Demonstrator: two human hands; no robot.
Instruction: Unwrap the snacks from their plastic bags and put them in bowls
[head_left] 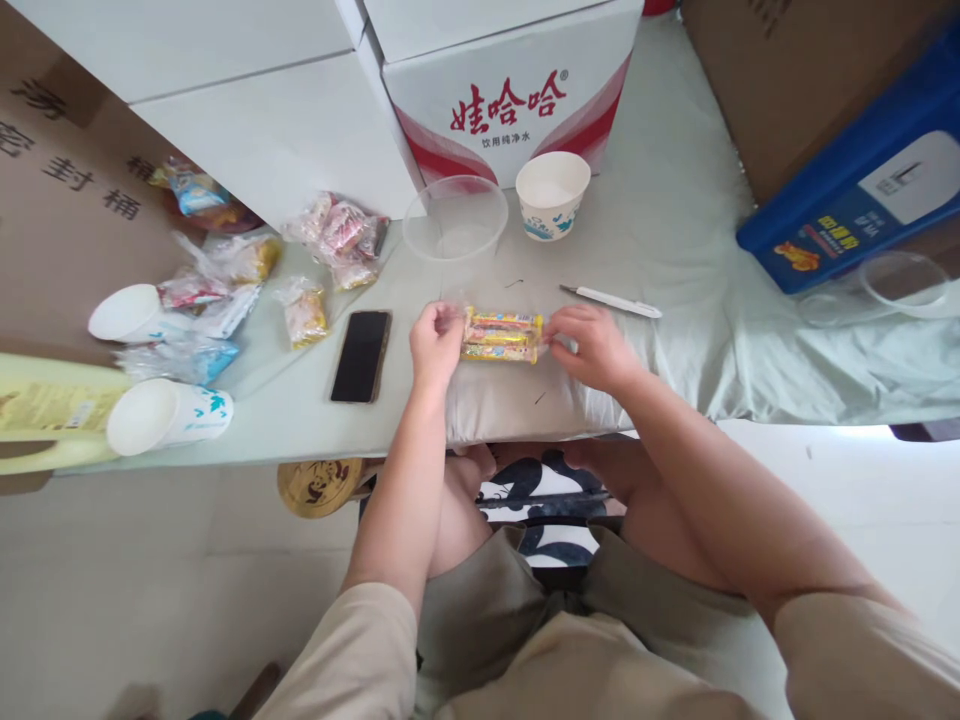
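The left hand [437,345] and right hand [589,345] each pinch one end of a yellow packet [502,337], whose long axis runs sideways between them. The packet is over the near part of a counter [697,350] draped in pale cloth, above a pale floor [187,590]. Left of the packet is one phone [361,357]; to its right, one pen [615,301]. Beyond the packet are one clear bowl [454,225] and one paper cup [553,200]; two more cups [171,415] sit far to its left.

1 held packet [501,336], 3 cups [553,205], 1 phone [361,357], 1 pen [613,301], perhaps 3 bowls [455,225].
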